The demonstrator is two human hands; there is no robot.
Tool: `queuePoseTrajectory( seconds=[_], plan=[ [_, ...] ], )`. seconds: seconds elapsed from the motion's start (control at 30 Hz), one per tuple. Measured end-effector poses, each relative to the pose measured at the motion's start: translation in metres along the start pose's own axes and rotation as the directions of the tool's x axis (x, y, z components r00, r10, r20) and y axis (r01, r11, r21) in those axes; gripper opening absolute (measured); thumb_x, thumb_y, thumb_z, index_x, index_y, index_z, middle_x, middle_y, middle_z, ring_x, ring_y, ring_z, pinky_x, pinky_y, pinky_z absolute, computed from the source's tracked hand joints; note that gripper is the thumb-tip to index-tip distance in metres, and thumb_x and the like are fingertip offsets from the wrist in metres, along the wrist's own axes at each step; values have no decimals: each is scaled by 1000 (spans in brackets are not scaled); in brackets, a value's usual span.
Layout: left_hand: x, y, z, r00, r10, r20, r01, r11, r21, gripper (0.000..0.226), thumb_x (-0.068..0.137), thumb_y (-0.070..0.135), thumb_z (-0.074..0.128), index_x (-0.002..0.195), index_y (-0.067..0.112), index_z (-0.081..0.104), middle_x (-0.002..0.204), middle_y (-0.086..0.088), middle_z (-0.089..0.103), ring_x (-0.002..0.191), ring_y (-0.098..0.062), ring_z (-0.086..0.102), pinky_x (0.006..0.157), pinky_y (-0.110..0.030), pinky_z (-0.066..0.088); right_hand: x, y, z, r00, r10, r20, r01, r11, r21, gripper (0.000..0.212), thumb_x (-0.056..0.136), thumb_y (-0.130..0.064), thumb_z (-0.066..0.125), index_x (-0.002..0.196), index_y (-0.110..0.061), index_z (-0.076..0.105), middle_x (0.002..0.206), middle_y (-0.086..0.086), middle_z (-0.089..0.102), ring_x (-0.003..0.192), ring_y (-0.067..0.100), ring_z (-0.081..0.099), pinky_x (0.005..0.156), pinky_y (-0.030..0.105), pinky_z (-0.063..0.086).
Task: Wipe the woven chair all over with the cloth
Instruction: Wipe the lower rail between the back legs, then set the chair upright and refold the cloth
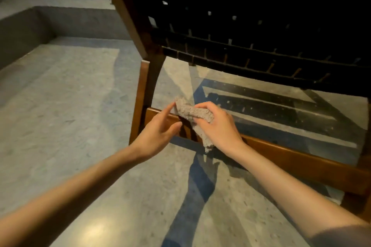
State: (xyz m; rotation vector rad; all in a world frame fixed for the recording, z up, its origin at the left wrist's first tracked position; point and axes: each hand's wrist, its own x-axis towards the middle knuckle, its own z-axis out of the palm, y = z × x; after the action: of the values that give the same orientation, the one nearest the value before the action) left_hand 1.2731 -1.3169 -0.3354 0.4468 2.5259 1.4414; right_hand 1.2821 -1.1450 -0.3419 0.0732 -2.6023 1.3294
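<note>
While the right hand [218,126] grips one cloth [192,111], the left hand [158,132] touches it, loose-fingered.

- This looks like a furnished indoor living space, either a home or a lounge; which one cannot be told.
- The woven chair [261,32], with black strapwork on a brown wooden frame, is domestic furniture.
- A polished grey speckled stone floor [70,126] lies under and around the chair and shows lamp glare.
- Left of the chair in view, a low step [60,24] of the same stone rises.
</note>
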Motion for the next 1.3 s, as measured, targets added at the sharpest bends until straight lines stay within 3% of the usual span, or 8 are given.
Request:
queuePoseTrajectory(
  seconds=[0.17,0.33,0.5,0.63,0.73,0.97,1.17,1.3],
  plan=[
    [-4,-32,-57,971,-154,-184,86,939,-333,52,94,40,51,141,39,29,128,10,50,99,5,53,65,-9,47,23,-50,49,984,-94,149,77,990,118,23,86,-21,68,91,-39,55,93,-21,57,90,-19,50,68,-2,38],
    [-22,-64,-131,921,-245,-302,124,922,-367,34,91,33,58,123,36,47,107,6,56,97,-7,57,67,-11,51,48,-106,103,926,-91,365,22,982,189,17,88,-15,64,103,-22,60,94,-15,61,88,-10,56,70,4,43],
    [-59,-52,-199,852,-362,-379,159,868,-471,19,88,21,64,99,31,52,98,4,60,86,-10,61,65,-13,50,60,-185,122,860,1,511,-70,991,116,17,85,-12,67,98,-20,60,94,-8,64,94,5,60,83,26,50],
    [-91,-11,-267,828,-410,-382,204,855,-477,21,85,9,68,87,24,53,89,2,60,77,-9,62,67,-17,52,66,-267,118,819,75,569,-141,987,73,21,80,-8,68,86,-22,54,78,-3,61,70,13,58,70,43,49],
    [-113,36,-324,843,-405,-354,229,866,-444,21,82,7,70,87,21,56,89,0,61,79,-13,63,71,-21,53,69,-332,107,820,72,567,-102,995,22,26,76,-8,65,80,-23,44,70,-2,52,57,6,46,58,37,41],
    [-155,167,-452,841,-371,-393,257,914,-313,25,86,7,66,89,31,61,91,15,63,83,-4,63,75,-14,49,72,-500,66,757,169,631,-267,962,62,50,77,-10,69,97,-42,38,93,1,57,75,18,61,70,43,52],
    [-174,257,-540,812,-354,-463,272,933,-236,29,86,16,66,90,44,57,91,27,63,85,3,62,78,-17,51,104,-618,27,704,101,703,-238,966,99,58,77,-18,66,107,-62,41,93,-7,59,80,16,64,76,47,55],
    [-176,291,-574,758,-400,-515,278,913,-300,28,85,16,69,93,40,57,94,17,66,84,1,63,77,-20,52,125,-663,11,641,63,765,-259,956,139,54,79,-22,65,105,-64,45,99,-10,56,87,12,62,79,40,56]
  ],
)
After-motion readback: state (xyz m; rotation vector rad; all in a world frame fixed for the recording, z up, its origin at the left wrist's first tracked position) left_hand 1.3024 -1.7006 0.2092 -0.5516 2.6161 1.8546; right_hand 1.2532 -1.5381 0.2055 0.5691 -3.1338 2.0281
